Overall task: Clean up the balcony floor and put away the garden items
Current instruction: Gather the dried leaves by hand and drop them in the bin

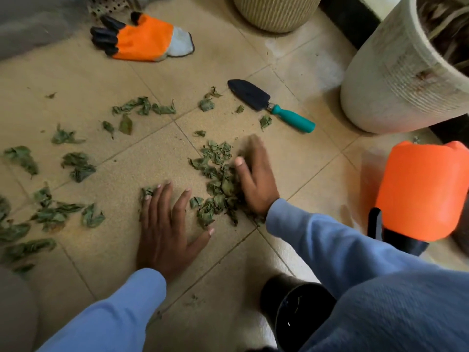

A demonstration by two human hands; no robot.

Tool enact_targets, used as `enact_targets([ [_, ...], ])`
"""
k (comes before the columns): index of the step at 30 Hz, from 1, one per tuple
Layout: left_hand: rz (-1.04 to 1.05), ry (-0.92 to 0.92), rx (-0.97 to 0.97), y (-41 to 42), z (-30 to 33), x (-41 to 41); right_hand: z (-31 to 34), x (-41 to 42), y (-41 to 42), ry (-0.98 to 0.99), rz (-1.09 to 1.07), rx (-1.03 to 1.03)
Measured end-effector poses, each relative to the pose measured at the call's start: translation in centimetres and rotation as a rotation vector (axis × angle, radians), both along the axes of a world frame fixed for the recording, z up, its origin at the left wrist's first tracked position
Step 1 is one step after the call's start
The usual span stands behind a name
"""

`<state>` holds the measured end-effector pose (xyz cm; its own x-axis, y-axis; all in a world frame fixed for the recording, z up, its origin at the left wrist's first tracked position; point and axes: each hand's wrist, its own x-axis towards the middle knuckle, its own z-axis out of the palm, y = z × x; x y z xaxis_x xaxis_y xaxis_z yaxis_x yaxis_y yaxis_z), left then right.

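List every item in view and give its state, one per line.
left hand: open, flat on the tiles.
right hand: open, pressed against the leaf pile.
leaf pile: heaped between the hands.
scattered leaves: loose on the floor.
trowel: lying flat, untouched.
glove: lying flat, unworn.
black pot: upright, open.

The right hand (255, 177) is motion-blurred at its fingertips and covers part of the leaf pile (218, 184). At two o'clock the white planter (396, 80) is cut off; at three, the orange sprayer (421, 191).
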<state>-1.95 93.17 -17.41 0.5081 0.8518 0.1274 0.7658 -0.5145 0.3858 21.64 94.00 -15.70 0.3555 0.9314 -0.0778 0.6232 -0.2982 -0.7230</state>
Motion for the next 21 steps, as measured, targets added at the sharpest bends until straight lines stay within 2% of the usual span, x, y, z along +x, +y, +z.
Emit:
enact_targets([
  [2,-0.002,0.016,-0.01,0.1,0.1,0.0,0.2,1.5,1.0,-0.023,-0.204,0.023],
  [4,-0.008,0.025,-0.012,0.1,0.0,0.0,0.3,3.7,2.4,-0.055,-0.239,-0.017],
  [11,-0.014,0.032,-0.025,0.0,0.0,0.0,-0.5,4.3,4.7,-0.203,-0.016,-0.092],
  [18,-0.02,0.002,0.021,0.0,-0.3,0.0,-0.2,-3.1,2.7,-0.112,0.401,-0.096],
  [21,-0.018,0.004,0.007,0.0,-0.3,0.0,0.7,-4.1,1.9,0.042,0.412,-0.109],
])
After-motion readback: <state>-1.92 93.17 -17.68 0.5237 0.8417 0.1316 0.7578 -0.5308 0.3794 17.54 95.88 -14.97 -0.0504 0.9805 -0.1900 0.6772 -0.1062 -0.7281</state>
